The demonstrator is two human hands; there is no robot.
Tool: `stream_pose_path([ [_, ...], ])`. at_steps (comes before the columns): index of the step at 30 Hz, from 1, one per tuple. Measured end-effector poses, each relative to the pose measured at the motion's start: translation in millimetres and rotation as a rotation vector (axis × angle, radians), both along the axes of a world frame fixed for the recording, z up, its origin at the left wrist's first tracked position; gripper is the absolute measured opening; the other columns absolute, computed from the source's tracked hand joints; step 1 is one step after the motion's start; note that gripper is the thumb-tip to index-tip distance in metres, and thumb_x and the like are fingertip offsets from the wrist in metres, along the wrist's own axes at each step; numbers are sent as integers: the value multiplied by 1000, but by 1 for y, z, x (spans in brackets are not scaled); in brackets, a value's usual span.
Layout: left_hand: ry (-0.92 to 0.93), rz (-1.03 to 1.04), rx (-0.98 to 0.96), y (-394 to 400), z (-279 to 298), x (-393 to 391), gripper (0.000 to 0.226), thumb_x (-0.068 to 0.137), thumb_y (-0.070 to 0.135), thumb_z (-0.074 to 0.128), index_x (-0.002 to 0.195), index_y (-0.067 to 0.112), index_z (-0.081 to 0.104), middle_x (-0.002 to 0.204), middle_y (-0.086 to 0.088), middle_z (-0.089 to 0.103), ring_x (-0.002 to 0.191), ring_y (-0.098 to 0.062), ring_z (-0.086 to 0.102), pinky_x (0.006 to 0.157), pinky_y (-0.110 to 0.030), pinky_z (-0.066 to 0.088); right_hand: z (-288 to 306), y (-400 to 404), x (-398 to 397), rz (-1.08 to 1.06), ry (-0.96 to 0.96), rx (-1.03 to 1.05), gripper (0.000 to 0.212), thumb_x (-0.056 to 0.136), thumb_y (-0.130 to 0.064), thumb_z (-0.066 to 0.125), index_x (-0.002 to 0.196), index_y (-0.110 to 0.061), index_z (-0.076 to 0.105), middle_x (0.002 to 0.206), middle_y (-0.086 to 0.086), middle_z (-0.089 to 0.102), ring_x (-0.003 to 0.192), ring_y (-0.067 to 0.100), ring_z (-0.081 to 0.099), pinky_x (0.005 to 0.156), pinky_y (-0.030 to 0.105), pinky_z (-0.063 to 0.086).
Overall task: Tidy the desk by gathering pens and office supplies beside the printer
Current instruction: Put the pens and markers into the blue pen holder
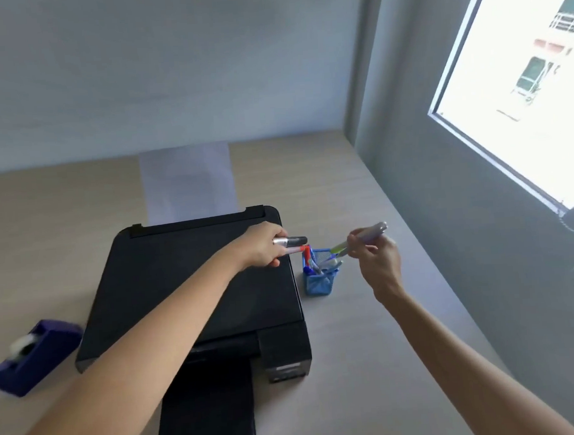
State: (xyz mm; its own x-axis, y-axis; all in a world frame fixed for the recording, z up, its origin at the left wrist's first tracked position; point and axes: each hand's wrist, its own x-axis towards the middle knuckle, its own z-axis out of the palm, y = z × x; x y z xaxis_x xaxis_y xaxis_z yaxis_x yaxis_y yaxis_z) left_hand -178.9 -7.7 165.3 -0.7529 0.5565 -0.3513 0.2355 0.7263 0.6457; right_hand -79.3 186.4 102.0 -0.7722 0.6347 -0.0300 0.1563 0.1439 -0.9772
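A black printer (189,290) sits in the middle of the desk. Just right of it stands a blue mesh pen holder (318,282) with several pens inside. My left hand (262,247) reaches over the printer's top and grips two markers (294,245), a black-capped one and a red-tipped one, their tips just left of the holder's rim. My right hand (377,255) is to the right of the holder and holds a green-tipped highlighter (364,237), tilted with its green tip pointing down over the holder.
A purple tape dispenser (35,353) sits at the left of the desk. White paper (189,183) sticks up from the printer's rear feed. The printer's black output tray (206,407) extends toward me. A grey wall with a window (522,78) borders the desk (372,363) on the right.
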Motion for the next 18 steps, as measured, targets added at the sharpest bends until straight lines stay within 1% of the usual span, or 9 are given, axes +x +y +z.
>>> stream_pose_path([
  [2, 64, -12, -50, 26, -11, -14, 21, 94, 11, 55, 111, 7, 67, 97, -17, 72, 68, -18, 64, 60, -23, 48, -22, 6, -9, 14, -31, 12, 9, 78, -20, 69, 72, -27, 68, 71, -2, 71, 73, 24, 72, 78, 53, 58],
  [4, 87, -36, -91, 50, -23, -27, 21, 95, 12, 57, 113, 8, 68, 91, -15, 70, 71, -20, 64, 69, -30, 51, -41, 7, -17, 34, -74, 38, 12, 79, -18, 70, 71, -26, 69, 72, -3, 72, 72, 21, 72, 75, 49, 59],
  [6, 87, -84, -145, 69, -36, -38, 22, 96, 11, 57, 114, 6, 69, 94, -16, 70, 73, -22, 62, 73, -34, 52, -57, 4, -24, 47, -96, 55, 9, 80, -17, 69, 72, -22, 70, 72, 0, 73, 71, 20, 71, 73, 45, 59],
  [9, 82, -151, -253, 91, -54, -48, 26, 94, 6, 55, 115, 6, 70, 107, -18, 72, 77, -23, 58, 74, -33, 49, -75, 3, -33, 85, -105, 173, 13, 83, -20, 66, 70, -18, 69, 73, 5, 71, 70, 23, 68, 66, 35, 57],
  [11, 79, -155, -298, 100, -63, -54, 29, 92, 4, 54, 115, 7, 70, 106, -17, 72, 72, -24, 58, 72, -36, 52, -83, 6, -37, 137, -91, 260, 13, 83, -17, 66, 70, -16, 68, 74, 4, 67, 68, 23, 65, 59, 24, 55],
  [13, 85, -146, -325, 109, -70, -62, 29, 89, 4, 53, 112, 8, 72, 98, -16, 72, 62, -22, 56, 63, -31, 49, -91, 11, -41, 167, -84, 331, 9, 84, -18, 67, 75, -15, 68, 75, 3, 64, 69, 22, 62, 57, 24, 54],
  [14, 92, -147, -344, 113, -73, -66, 29, 88, 5, 53, 109, 8, 74, 96, -15, 72, 61, -22, 56, 61, -28, 47, -95, 13, -42, 173, -85, 351, 7, 84, -20, 69, 79, -15, 67, 77, 3, 64, 70, 20, 62, 58, 23, 52],
  [17, 126, -212, -441, 125, -80, -74, 24, 85, 9, 58, 101, 7, 77, 98, -15, 75, 71, -28, 61, 64, -30, 49, -101, 18, -41, 188, -79, 356, 11, 82, -20, 72, 89, -14, 66, 84, 0, 61, 69, 11, 57, 57, 6, 40],
  [18, 142, -242, -472, 130, -82, -74, 23, 85, 10, 60, 100, 6, 77, 98, -15, 76, 75, -29, 65, 65, -32, 51, -101, 19, -41, 193, -74, 352, 12, 83, -19, 71, 91, -13, 65, 85, 0, 60, 66, 9, 55, 55, 6, 40],
])
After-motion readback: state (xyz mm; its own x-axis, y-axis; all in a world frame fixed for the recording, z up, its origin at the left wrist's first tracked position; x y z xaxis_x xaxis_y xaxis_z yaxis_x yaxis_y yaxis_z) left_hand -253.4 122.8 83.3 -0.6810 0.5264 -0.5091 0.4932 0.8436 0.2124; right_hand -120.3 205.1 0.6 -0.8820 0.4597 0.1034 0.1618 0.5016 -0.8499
